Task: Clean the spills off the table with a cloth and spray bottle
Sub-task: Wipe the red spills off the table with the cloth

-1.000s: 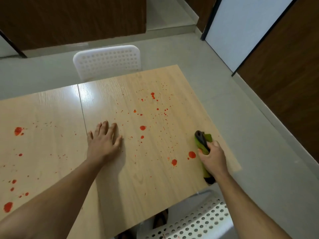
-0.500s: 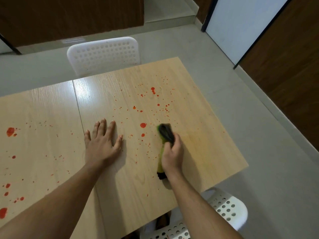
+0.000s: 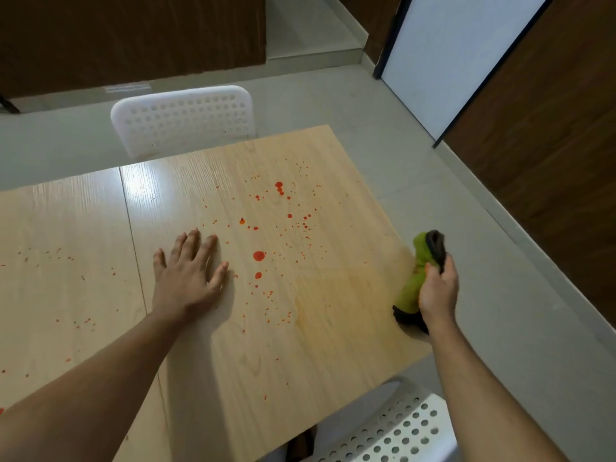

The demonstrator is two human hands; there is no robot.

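Two hands: left (image 3: 186, 278) flat on table (image 3: 300, 355); right (image 3: 437, 288) grips rolled cloth (image 3: 418, 271), lengthwise pointing away.

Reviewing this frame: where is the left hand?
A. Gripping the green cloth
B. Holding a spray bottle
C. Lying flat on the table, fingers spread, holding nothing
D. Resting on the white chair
C: the left hand lies flat on the wooden table with fingers spread and holds nothing, while the right hand grips the green cloth near the table's right edge.
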